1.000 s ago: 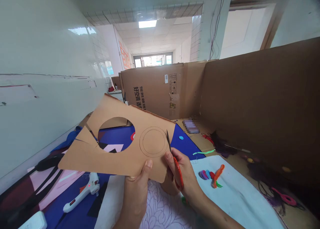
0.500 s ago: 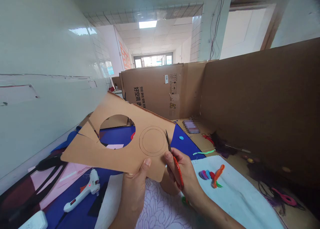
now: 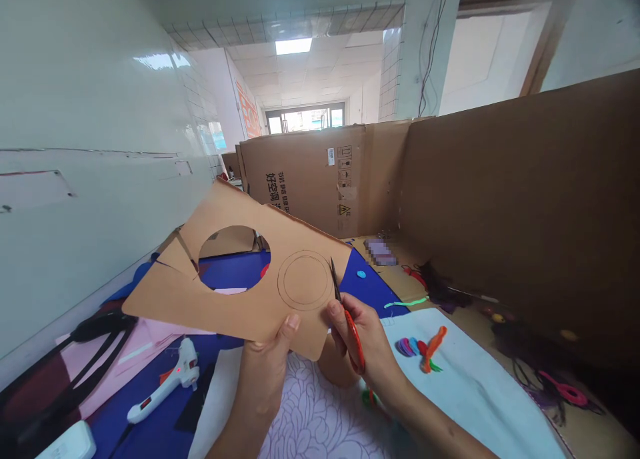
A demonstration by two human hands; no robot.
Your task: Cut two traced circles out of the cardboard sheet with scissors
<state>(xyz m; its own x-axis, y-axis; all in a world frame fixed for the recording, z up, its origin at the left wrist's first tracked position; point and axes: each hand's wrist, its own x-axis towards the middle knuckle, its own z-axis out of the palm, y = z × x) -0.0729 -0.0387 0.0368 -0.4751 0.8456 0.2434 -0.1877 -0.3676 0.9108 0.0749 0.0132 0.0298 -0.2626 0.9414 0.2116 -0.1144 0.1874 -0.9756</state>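
Note:
A flat piece of brown cardboard [image 3: 240, 312] is held up in front of me, with a large round hole cut in its left half and a slit running to the left edge. Two pencil circles, one inside the other, are drawn on its right half. My left hand [image 3: 267, 359] grips the lower edge, thumb on top. In my right hand [image 3: 363, 329] are scissors with red handles [image 3: 356, 342]; their dark blades lie along the cardboard just right of the drawn circles. Whether the blades are cutting into it, I cannot tell.
A white glue gun [image 3: 167, 382] with a red light lies on the blue mat at left, near pink sheets [image 3: 145, 352]. Coloured discs and an orange twisted piece [image 3: 434, 349] rest on white cloth at right. Tall cardboard walls [image 3: 500, 179] stand behind and to the right.
The whole view has shifted very slightly. Both hands, the cardboard and the scissors keep nearly the same positions relative to each other.

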